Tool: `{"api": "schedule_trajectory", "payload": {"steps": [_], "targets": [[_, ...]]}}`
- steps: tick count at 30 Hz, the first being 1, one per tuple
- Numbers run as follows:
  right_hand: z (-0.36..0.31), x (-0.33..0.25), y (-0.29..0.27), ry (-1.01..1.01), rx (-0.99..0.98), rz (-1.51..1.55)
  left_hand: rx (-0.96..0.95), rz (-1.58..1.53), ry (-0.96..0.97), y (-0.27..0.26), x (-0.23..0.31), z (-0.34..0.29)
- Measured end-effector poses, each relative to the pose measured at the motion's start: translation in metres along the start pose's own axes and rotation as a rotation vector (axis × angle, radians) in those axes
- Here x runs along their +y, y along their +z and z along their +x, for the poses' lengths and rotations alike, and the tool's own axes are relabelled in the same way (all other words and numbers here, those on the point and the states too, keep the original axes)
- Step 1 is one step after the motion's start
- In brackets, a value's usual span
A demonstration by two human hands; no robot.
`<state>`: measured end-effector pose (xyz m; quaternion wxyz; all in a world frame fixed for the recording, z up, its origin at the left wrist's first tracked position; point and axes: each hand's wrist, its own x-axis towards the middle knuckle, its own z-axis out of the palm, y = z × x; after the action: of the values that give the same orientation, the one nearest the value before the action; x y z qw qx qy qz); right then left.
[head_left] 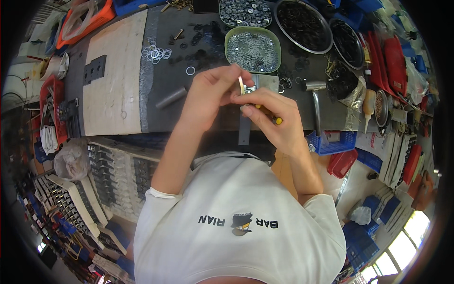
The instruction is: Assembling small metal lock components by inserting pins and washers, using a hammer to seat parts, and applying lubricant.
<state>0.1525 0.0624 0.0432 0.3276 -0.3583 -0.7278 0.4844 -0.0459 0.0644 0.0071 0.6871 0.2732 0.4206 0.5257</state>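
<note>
Remote feed: grey rod [171,98] leftmost. Left hand [212,89] narrowed beside a thin pale strip [241,85], between both hands; I can't tell if gripped. Right hand [287,118] clasps yellow-handled tool [279,120]. Hammer [316,106] farther right.

Bright centre, dark fisheye corners, bent edges; overexposed windows [403,248] lower right

Yellow-handled tool [278,120] slanted in right hand [287,116]; thin pale strip [241,85] at left hand [210,94].
</note>
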Motion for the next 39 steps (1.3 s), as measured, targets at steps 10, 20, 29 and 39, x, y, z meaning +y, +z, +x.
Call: {"api": "schedule_trajectory", "payload": {"steps": [10,20,29,39], "targets": [[0.014,0.026,-0.011,0.067,0.34,-0.034,-0.232,0.613,0.117,0.011,0.008,-0.005],[-0.004,0.014,-0.023,0.049,0.367,-0.084,0.699,1.771,0.72,-0.194,0.094,0.207],[0.001,0.031,-0.012,0.012,0.222,-0.139,0.582,1.712,0.539,-0.225,0.084,0.209],[0.009,0.049,-0.007,-0.228,0.136,-0.465,0.345,1.685,0.733,-0.231,0.094,0.207]]}}
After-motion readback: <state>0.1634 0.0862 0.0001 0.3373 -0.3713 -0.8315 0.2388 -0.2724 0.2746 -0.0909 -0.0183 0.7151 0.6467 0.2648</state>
